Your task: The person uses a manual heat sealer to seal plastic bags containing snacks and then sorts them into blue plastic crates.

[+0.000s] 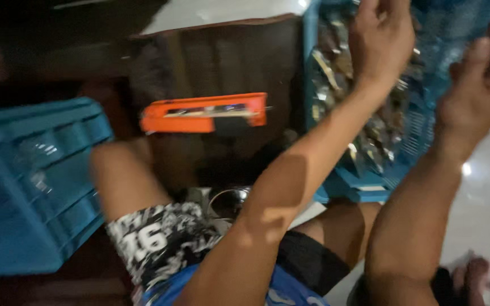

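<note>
A blue plastic crate (364, 190) at the upper right holds several shiny metal pieces (378, 141), blurred. My left hand (381, 39) reaches into it from the middle of the view, back of the hand up. Its fingertips are cut off by the top edge, so any grip is hidden. My right hand (483, 73) is at the crate's right mesh wall (421, 133), with the thumb and fingers stretched out and nothing seen in them. Both forearms rise from the bottom of the view.
A second blue crate (29, 187) stands at the left. An orange tray-like object (205, 113) lies on dark wood between the crates. A round metal vessel (231, 198) sits by my bent knee (123, 170). Pale glossy floor (489, 198) shows at the right.
</note>
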